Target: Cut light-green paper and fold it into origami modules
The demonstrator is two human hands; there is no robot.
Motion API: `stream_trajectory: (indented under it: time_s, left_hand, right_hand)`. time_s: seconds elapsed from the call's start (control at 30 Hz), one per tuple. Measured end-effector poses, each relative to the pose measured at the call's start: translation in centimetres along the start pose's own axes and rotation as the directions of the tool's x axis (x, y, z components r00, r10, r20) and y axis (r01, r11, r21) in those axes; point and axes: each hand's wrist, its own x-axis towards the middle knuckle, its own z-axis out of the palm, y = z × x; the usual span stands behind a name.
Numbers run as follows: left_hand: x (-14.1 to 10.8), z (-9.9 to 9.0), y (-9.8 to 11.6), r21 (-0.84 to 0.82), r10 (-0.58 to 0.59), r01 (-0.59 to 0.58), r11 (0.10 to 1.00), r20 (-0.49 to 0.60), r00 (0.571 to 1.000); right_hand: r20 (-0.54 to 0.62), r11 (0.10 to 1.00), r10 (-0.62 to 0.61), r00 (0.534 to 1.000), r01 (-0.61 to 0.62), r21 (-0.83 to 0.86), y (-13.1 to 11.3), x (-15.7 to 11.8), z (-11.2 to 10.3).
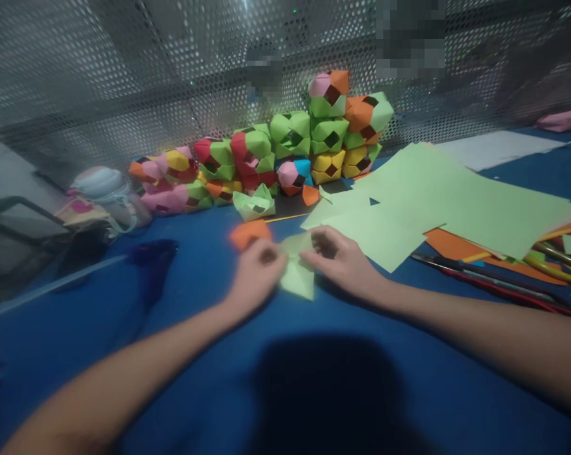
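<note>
A small piece of folded light green paper (pixel 298 278) is held between my two hands, just above the blue tabletop. My left hand (pixel 259 268) pinches its left edge, thumb and fingers together. On the opposite side my right hand (pixel 335 256) grips the upper right edge with bent fingers. Just behind my left hand lies a blurred orange folded paper piece (pixel 251 234). Farther back sits a partly assembled light green paper shape (pixel 255 203). The exact folds under my fingertips are hidden.
Colourful folded-paper balls (pixel 289 136) stand stacked against a perforated metal screen (pixel 209 69). Light green paper sheets (pixel 475 199) spread at right, beside dark and red pens or tools (pixel 494 281) and yellow-handled scissors (pixel 553 262). A blue glue gun (pixel 153 259) and a jar (pixel 107 193) are at left.
</note>
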Motion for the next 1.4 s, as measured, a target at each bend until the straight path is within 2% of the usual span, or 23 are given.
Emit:
stream_trajectory:
  time_s: [0.2,0.4,0.53,0.63,0.9,1.03,1.4]
  left_hand:
    - [-0.3,0.1,0.2,-0.04,-0.013,0.016,0.999,0.059,0.998]
    - [-0.6,0.3,0.5,-0.023,-0.008,0.01,1.0,0.065,0.998]
    - [-0.7,0.3,0.8,-0.007,-0.046,0.046,0.999,0.047,0.998]
    - [-0.8,0.4,0.9,-0.072,-0.087,0.091,0.993,0.06,0.994]
    - [-1.1,0.8,0.1,-0.207,-0.198,0.221,0.953,0.125,0.972]
    - [-1.0,0.6,0.0,-0.246,-0.215,0.237,0.94,0.111,0.97]
    - [-0.7,0.4,0.4,-0.215,-0.214,0.239,0.947,0.135,0.968]
  right_hand:
    - [0.103,0.999,0.014,0.995,-0.011,-0.03,0.1,0.1,0.3]
    - [0.116,0.989,0.131,0.985,-0.138,0.051,-0.5,-0.1,0.6]
    - [0.091,0.992,0.118,0.989,-0.114,-0.047,-0.7,0.0,0.7]
    - [0.08,0.99,0.106,0.991,-0.097,-0.105,-0.9,0.1,0.7]
    - [0.061,0.989,0.121,0.991,-0.115,-0.087,-1.4,-0.1,0.8]
    - [0.134,0.986,0.167,0.977,-0.168,-0.004,-1.7,-0.1,0.6]
    - [0.126,0.991,0.13,0.983,-0.131,0.002,-1.4,-0.3,0.5]
